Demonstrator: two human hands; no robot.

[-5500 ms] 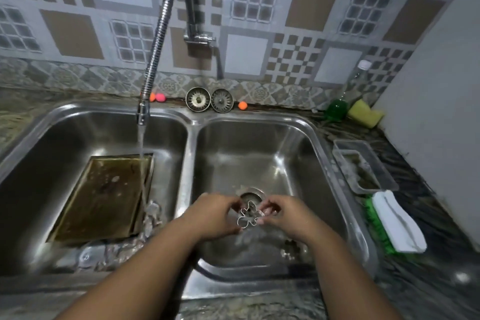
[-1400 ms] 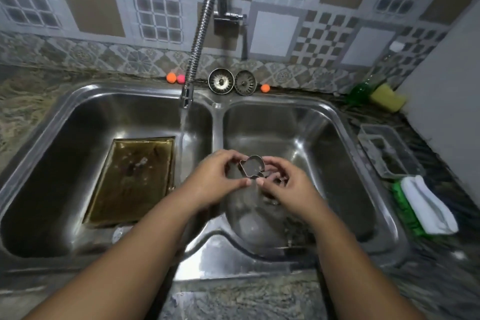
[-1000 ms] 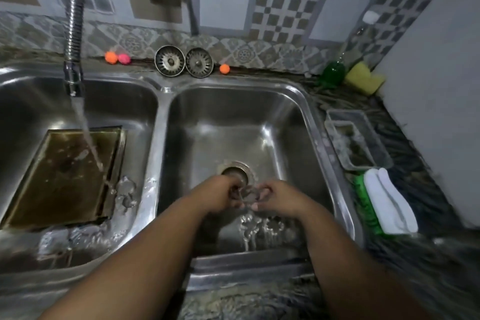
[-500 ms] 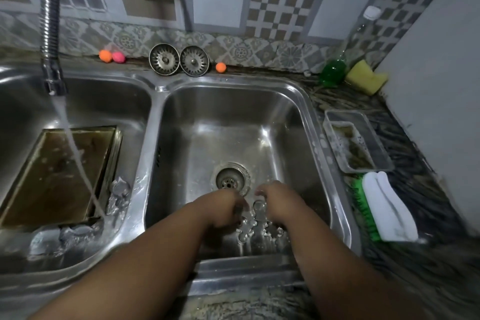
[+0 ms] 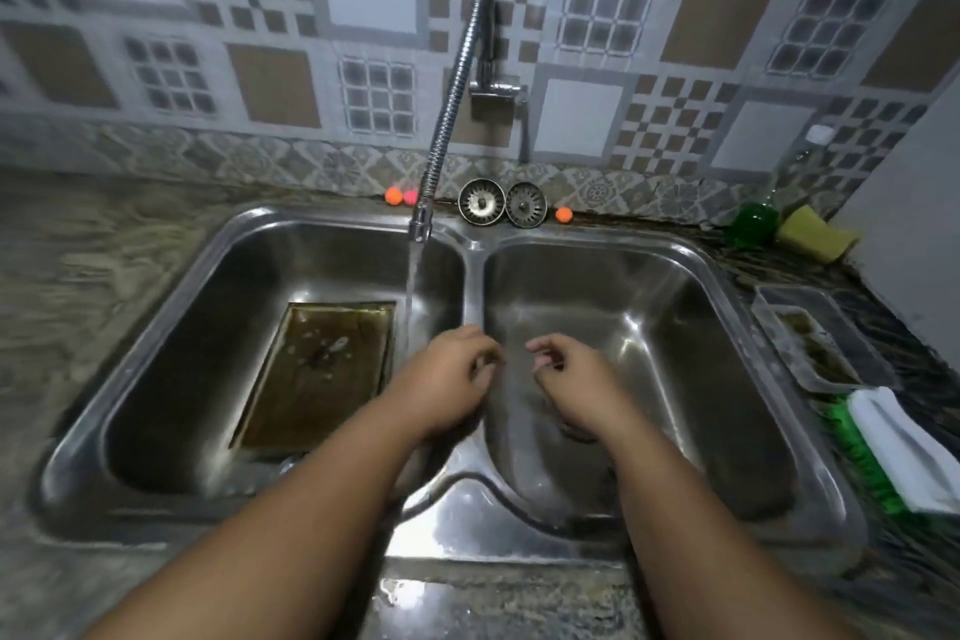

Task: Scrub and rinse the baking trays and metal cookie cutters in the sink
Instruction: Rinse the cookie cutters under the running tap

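Observation:
A grimy brown baking tray (image 5: 317, 374) lies flat on the floor of the left basin (image 5: 171, 327). Water runs from the flexible tap (image 5: 447, 120) into that basin, just right of the tray. My left hand (image 5: 452, 379) hovers over the divider between the basins, fingers loosely curled, holding nothing. My right hand (image 5: 571, 379) hangs over the right basin (image 5: 675, 327), also loosely curled and holding nothing. No cookie cutter can be made out; my forearms hide the near floor of the right basin.
A small rectangular tray (image 5: 810, 343) with residue sits on the counter at the right, a green brush with a white handle (image 5: 893, 452) in front of it. A green bottle (image 5: 753, 224), yellow sponge (image 5: 815, 231) and two strainers (image 5: 501, 203) stand at the back.
Both hands were down on the right basin floor with the cutters; now they are raised, apart and hold nothing. The view has swung left and up.

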